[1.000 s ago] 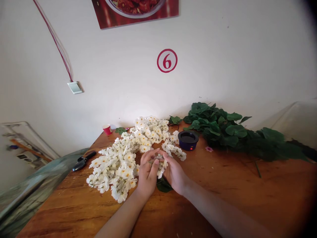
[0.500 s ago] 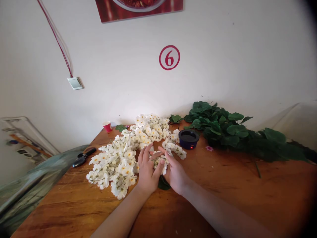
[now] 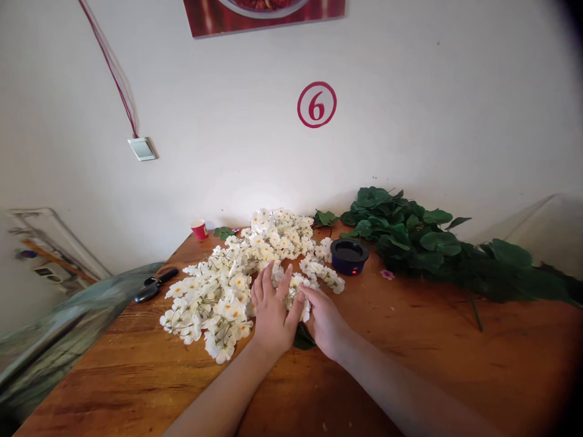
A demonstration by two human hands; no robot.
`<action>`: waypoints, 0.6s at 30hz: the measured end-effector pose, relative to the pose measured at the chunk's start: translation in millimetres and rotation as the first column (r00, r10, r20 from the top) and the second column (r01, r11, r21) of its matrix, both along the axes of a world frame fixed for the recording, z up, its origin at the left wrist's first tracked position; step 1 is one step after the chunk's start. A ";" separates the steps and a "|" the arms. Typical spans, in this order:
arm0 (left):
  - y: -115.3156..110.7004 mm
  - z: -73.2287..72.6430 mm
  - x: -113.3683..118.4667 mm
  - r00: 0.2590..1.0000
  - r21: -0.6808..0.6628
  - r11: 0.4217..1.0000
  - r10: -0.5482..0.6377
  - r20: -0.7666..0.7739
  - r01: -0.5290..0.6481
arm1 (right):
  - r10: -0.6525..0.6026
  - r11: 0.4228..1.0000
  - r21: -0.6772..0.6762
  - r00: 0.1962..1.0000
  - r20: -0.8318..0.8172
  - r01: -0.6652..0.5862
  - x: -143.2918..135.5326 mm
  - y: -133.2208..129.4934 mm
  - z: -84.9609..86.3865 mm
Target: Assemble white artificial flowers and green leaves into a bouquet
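Flowers (image 3: 237, 282) lie left of the pot (image 3: 349, 262), leaves (image 3: 439, 243) right

White, yellow-centred flowers (image 3: 228, 297); dark-green leaves (image 3: 439, 241); blue-and-black pot (image 3: 348, 266); red cup (image 3: 199, 231); brown, dark-grained table (image 3: 136, 376); pink blossom (image 3: 387, 275); whitish wall (image 3: 228, 121)

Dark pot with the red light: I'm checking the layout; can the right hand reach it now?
Probably yes: the pot sits beyond the right hand, and a low white flower sprig lies between them, seemingly easy to pass over.

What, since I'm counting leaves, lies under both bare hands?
Part of a dark green leaf shows between left hand and right hand, below small white flowers; the rest is covered.
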State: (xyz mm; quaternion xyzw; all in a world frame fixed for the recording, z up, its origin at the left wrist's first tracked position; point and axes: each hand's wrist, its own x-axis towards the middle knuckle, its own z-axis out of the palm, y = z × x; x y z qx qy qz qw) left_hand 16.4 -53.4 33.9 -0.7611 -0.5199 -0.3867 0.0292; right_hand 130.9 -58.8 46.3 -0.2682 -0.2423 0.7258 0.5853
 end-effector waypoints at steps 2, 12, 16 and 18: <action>-0.1 0.0 0.1 1.000 -0.009 1.000 -0.011 -0.021 0.011 | -0.036 0.998 -0.042 0.999 0.030 0.037 0.3 1.5 -1.4; -1.5 4.4 0.9 0.989 0.095 0.992 -0.075 -0.125 0.087 | -0.066 0.997 -0.021 0.992 0.112 0.069 0.0 3.1 2.4; -0.7 6.1 1.0 0.985 0.100 0.987 -0.110 -0.136 0.125 | -0.076 0.997 -0.018 0.989 0.126 0.079 -0.6 2.2 -1.4; 0.4 6.7 0.6 0.985 0.102 0.985 -0.125 -0.119 0.138 | -0.118 0.993 0.007 0.983 0.140 0.118 -1.1 2.4 -4.9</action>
